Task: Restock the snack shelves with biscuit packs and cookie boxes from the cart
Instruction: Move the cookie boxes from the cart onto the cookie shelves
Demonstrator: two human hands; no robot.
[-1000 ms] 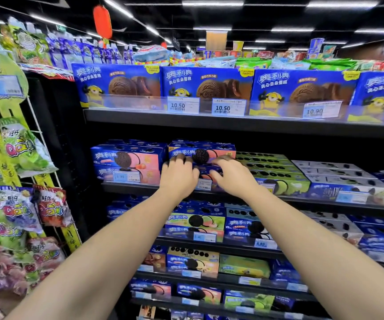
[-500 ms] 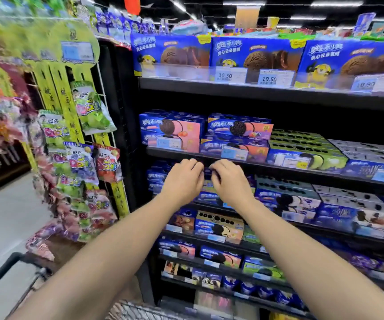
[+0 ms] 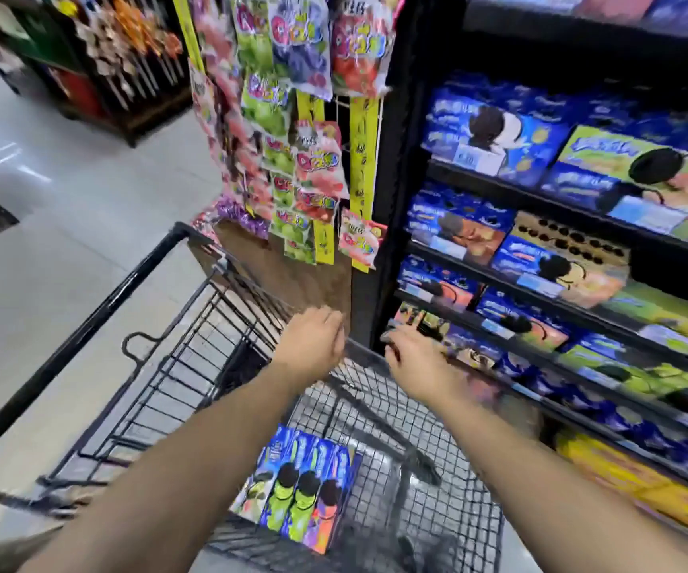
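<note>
Hands both empty, held apart over the cart (image 3: 98, 314) - left hand (image 3: 311, 345) palm down with fingers loosely curled, gripping nothing; right hand (image 3: 410, 357) palm down with fingers relaxed and pointing left, blurred by motion, also gripping nothing. Neither hand touches the cart wire or any box. Left hand sits above the far end of the basket, right hand just beside it, near the low shelf rows.

Cookie boxes (image 3: 299, 490) - a small row of blue packs with green, orange and purple lower ends - stand upright on the cart's mesh floor, near side, below the left forearm. Exact count unclear, about four or five.

Shelves (image 3: 402, 159) fill the right side of the view, black frame, several rows stocked with shelved boxes (image 3: 495, 134), mostly blue, some green or peach; print is blurred. Yellow packs (image 3: 623, 481) lie on the lowest row in view.

Candy bags (image 3: 288, 97) hang on yellow strips (image 3: 363, 150) at the shelf end, beyond the cart. Grey tiled floor (image 3: 65, 200) at left, with another display further back.
</note>
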